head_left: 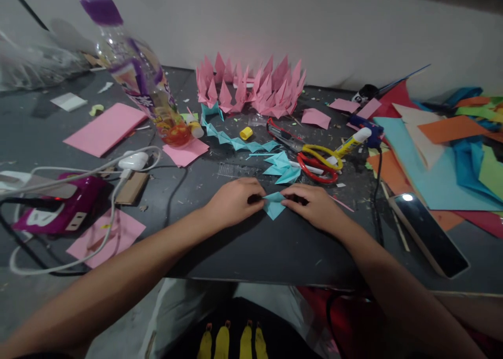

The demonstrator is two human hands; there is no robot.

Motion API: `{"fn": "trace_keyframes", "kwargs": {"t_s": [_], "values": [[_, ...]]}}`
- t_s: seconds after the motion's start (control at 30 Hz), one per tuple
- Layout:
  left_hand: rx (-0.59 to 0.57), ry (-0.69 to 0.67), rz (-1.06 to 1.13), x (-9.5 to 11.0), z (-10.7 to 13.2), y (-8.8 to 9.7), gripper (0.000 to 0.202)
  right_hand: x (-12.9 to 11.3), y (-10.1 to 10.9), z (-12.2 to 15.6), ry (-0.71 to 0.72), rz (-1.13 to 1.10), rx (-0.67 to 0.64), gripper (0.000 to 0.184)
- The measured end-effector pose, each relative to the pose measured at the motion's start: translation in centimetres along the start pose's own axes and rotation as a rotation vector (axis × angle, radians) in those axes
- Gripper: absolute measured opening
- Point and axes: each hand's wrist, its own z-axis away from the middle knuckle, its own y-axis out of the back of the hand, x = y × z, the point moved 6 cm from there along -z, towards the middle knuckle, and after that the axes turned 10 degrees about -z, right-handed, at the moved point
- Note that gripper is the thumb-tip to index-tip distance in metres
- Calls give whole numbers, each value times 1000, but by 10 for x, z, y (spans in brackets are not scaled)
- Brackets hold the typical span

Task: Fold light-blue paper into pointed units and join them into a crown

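A small folded piece of light blue paper (274,207) is held at the front middle of the dark table. My left hand (239,202) pinches its left corner, and my right hand (310,204) pinches its right corner. Its lower point hangs toward me. Just beyond my fingers lie several pointed light blue folded pieces (283,167). A zigzag light blue paper strip (236,143) runs behind them, to the left. Farther back stands a ring of pink folded paper points (251,89).
Scissors with red and yellow handles (320,162) and a glue stick (351,141) lie right of centre. A bottle (143,81) stands left, near pink sheets (106,128) and a purple power strip (63,204) with cables. Coloured papers (444,160) and a phone (430,236) lie right.
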Motion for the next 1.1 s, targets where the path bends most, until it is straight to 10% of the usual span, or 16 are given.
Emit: {"fn": "trace_keyframes", "kwargs": {"t_s": [0.67, 1.1], "values": [[-62, -346, -533, 28, 19, -4, 16, -29, -9, 23, 469, 498, -142, 30], [-26, -345, -638, 41, 33, -11, 26, -20, -11, 22, 301, 383, -202, 30]]}}
